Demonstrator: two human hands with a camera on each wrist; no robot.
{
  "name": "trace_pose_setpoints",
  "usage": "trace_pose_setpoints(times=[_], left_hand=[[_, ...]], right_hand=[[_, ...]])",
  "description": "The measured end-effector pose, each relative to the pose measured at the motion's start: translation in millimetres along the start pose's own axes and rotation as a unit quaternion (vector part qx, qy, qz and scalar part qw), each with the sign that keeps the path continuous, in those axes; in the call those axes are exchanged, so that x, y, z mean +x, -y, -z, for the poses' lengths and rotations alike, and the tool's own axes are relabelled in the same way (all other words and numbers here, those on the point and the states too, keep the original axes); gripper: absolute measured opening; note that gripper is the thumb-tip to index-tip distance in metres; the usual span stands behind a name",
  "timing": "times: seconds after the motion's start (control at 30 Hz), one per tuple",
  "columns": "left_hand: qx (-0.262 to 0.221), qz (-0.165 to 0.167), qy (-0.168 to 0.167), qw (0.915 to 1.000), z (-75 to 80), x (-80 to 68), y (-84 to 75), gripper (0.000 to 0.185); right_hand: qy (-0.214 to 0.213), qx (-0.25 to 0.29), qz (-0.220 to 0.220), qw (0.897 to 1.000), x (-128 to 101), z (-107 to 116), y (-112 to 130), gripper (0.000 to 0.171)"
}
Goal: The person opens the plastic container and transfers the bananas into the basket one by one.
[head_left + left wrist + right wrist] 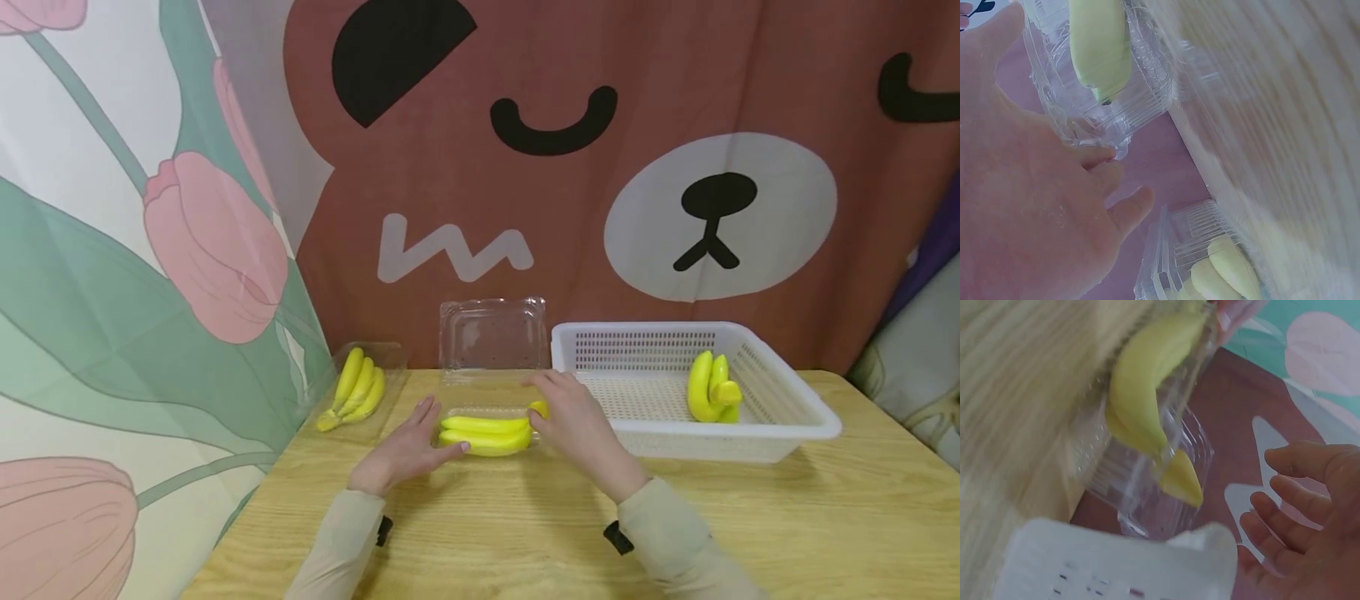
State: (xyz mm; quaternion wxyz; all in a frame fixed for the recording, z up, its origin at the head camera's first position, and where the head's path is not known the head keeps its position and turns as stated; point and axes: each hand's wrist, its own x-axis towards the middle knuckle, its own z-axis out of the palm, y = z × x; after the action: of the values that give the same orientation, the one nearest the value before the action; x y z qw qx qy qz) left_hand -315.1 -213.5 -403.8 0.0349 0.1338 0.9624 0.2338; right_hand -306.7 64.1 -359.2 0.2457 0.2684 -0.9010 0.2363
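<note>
A bunch of yellow bananas (487, 435) lies in a clear plastic clamshell box (1147, 69), whose transparent lid (492, 335) stands raised at the back. My left hand (405, 448) is at the box's left end, with its thumb by the near side and its fingers extended along the end wall. Over the right end is my right hand (573, 417), near the banana stem (1182, 479). Its fingers (1291, 500) are spread and loosely bent, apart from the fruit in the right wrist view, with nothing between them.
Right of the box stands a white perforated basket (622, 444) holding another banana bunch (712, 390). On the left, a second clear box (393, 367) contains a banana bunch (356, 387). A printed cloth (570, 225) hangs behind the wooden table (510, 533).
</note>
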Motion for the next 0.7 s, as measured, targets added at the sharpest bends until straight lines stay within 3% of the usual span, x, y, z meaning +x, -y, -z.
trace_pose_setpoints(times=[0.23, 0.4, 0.7], left_hand=[[0.004, 0.000, -0.004, 1.0000, 0.1, 3.1, 0.3, 0.104], [-0.003, 0.003, 0.000, 1.0000, -0.2, 2.8, 0.1, 0.104], [0.000, 0.000, 0.002, 1.0000, 1.4, 1.4, -1.6, 0.103]], right_hand=[[0.022, 0.016, 0.012, 1.000, 4.7, -19.3, 11.7, 0.036], [0.064, 0.010, 0.028, 0.998, 11.2, -35.5, 12.5, 0.037], [0.142, 0.011, 0.000, 0.990, 19.7, -50.8, 11.2, 0.047]])
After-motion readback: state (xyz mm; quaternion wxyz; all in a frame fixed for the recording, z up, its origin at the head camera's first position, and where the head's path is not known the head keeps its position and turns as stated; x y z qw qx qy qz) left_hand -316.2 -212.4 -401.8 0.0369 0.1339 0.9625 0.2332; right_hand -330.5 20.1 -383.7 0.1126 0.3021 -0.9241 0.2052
